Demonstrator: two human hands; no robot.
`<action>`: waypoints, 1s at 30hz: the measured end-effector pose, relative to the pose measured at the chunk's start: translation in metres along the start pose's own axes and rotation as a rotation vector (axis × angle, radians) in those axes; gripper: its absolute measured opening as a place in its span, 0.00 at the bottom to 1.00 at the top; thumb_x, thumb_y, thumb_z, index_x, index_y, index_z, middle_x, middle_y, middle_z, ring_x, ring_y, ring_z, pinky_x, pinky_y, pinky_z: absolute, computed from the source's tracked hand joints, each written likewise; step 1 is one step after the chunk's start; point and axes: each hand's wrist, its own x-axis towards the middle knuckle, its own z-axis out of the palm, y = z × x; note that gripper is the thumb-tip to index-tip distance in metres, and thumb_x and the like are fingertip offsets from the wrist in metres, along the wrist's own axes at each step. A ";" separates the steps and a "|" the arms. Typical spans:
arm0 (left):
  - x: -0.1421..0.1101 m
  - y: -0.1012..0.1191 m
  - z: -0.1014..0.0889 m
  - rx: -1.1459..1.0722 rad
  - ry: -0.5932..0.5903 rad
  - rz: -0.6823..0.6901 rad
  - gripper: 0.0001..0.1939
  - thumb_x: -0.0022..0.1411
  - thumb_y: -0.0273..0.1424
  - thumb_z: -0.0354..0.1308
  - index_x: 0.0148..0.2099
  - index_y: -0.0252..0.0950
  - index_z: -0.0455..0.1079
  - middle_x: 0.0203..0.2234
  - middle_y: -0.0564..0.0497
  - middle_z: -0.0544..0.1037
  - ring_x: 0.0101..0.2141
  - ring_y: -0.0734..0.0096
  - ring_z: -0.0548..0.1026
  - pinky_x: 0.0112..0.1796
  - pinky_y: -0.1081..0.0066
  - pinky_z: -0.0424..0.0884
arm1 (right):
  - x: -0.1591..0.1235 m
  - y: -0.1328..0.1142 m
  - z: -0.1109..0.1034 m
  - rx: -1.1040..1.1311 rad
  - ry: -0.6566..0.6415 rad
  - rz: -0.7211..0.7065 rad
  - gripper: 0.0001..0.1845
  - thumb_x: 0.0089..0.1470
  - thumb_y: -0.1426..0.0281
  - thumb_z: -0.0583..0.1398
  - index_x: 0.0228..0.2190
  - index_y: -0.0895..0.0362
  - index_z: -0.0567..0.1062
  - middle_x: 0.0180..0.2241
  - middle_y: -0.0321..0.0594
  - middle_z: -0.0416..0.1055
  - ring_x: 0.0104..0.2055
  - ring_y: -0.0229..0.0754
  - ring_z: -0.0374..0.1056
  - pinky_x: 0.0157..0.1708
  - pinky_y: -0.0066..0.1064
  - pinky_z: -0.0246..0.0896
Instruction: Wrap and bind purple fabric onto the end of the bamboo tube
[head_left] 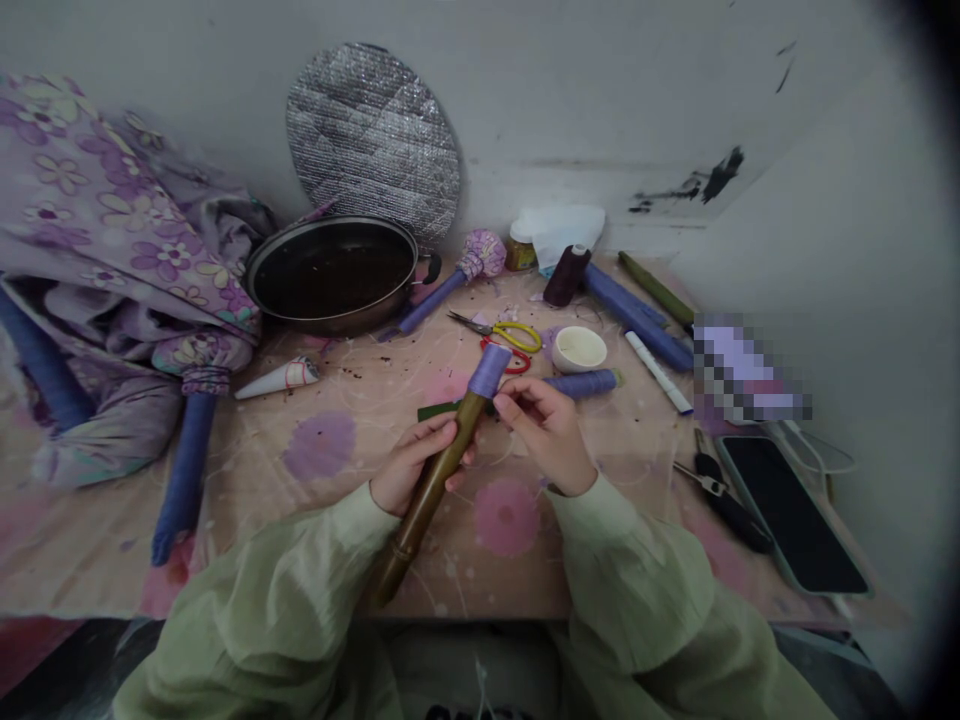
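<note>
A brown-green bamboo stick (433, 480) lies tilted across my left hand (415, 462), its upper end pointing away from me. Purple wrapping (489, 370) covers that upper end. My left fingers are closed round the stick below the wrapping. Beside the wrapping's lower edge, my right hand (551, 435) has thumb and forefinger pinched together; whatever is between them is too small to make out. Just beyond my right hand lies a purple wrapped roll (589, 384). A dark green strip (436, 410) shows behind the stick.
Yellow-handled scissors (517, 335), red-handled scissors (520, 362) and a white bowl (580, 349) lie ahead. Farther back are a black pan (334, 322) and a dark thread cone (568, 276). Purple-wrapped sticks (184, 470) lie left; a marker (658, 372) and phone (793, 515) right.
</note>
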 end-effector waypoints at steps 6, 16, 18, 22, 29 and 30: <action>0.000 -0.001 0.000 0.052 0.023 0.032 0.15 0.56 0.33 0.60 0.44 0.30 0.70 0.32 0.46 0.73 0.25 0.76 0.71 0.16 0.81 0.66 | 0.001 0.001 -0.001 -0.008 0.007 0.005 0.09 0.52 0.63 0.59 0.28 0.57 0.70 0.24 0.35 0.66 0.25 0.34 0.61 0.25 0.27 0.58; 0.000 -0.002 0.004 0.043 0.071 0.097 0.13 0.58 0.31 0.58 0.43 0.30 0.70 0.36 0.43 0.75 0.25 0.78 0.69 0.19 0.79 0.64 | 0.000 0.002 -0.001 -0.018 -0.002 0.022 0.08 0.52 0.65 0.59 0.28 0.57 0.71 0.25 0.34 0.67 0.25 0.34 0.61 0.26 0.27 0.56; 0.000 -0.002 0.004 0.045 0.088 0.111 0.12 0.57 0.31 0.58 0.43 0.29 0.70 0.36 0.44 0.75 0.25 0.77 0.69 0.20 0.78 0.65 | 0.000 0.003 0.000 -0.024 -0.005 0.023 0.08 0.52 0.64 0.59 0.28 0.57 0.71 0.25 0.34 0.67 0.25 0.33 0.61 0.26 0.27 0.56; 0.000 -0.002 0.004 0.017 0.085 0.110 0.12 0.56 0.30 0.59 0.42 0.29 0.70 0.35 0.45 0.74 0.25 0.77 0.69 0.20 0.78 0.64 | 0.000 0.003 0.000 -0.045 -0.002 0.023 0.10 0.53 0.63 0.59 0.28 0.57 0.71 0.25 0.35 0.68 0.25 0.34 0.61 0.26 0.27 0.56; -0.001 -0.001 0.004 -0.072 0.068 0.047 0.12 0.56 0.29 0.58 0.43 0.30 0.69 0.32 0.45 0.74 0.23 0.78 0.67 0.18 0.80 0.61 | 0.001 0.004 0.001 -0.035 0.006 0.021 0.10 0.53 0.63 0.59 0.28 0.57 0.70 0.25 0.35 0.68 0.25 0.34 0.61 0.25 0.27 0.56; -0.002 -0.001 0.003 -0.088 0.068 0.037 0.11 0.57 0.29 0.57 0.43 0.31 0.69 0.32 0.45 0.74 0.23 0.78 0.67 0.18 0.80 0.60 | 0.001 0.004 0.001 -0.033 0.002 0.025 0.10 0.53 0.63 0.59 0.28 0.57 0.71 0.25 0.35 0.68 0.25 0.34 0.62 0.25 0.27 0.57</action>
